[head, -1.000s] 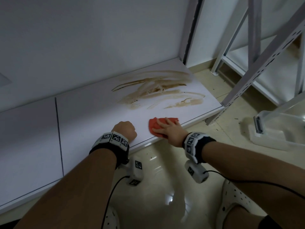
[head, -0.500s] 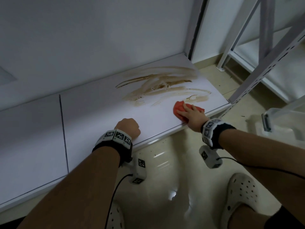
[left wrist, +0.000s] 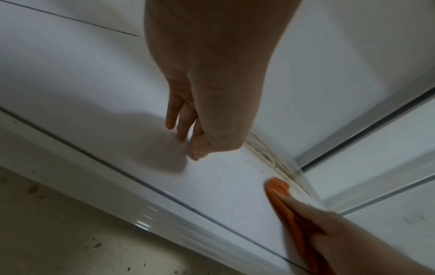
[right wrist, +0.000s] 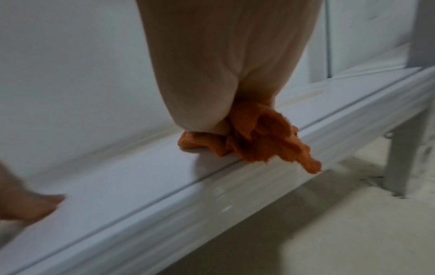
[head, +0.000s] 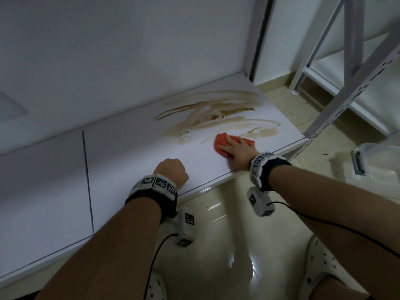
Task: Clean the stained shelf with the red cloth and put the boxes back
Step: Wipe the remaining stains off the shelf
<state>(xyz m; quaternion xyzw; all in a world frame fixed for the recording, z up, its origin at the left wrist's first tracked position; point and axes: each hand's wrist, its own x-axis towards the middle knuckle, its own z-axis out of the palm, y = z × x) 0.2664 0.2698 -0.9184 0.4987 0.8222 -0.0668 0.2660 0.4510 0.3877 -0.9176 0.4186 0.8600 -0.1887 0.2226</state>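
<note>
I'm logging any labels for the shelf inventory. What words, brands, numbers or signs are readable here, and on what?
No readable text anywhere.
Wristbands and wrist cameras: only black-and-white square marker patterns, no letters or digits.
Shelf, red cloth, clear plastic box: no label shows.

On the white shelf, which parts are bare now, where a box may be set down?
Bare board lies left of the left hand, across the seam to the picture's left edge, and along the back wall behind that hand. The right end is taken: brown stain with the right hand pressing the red cloth at its front edge.
</note>
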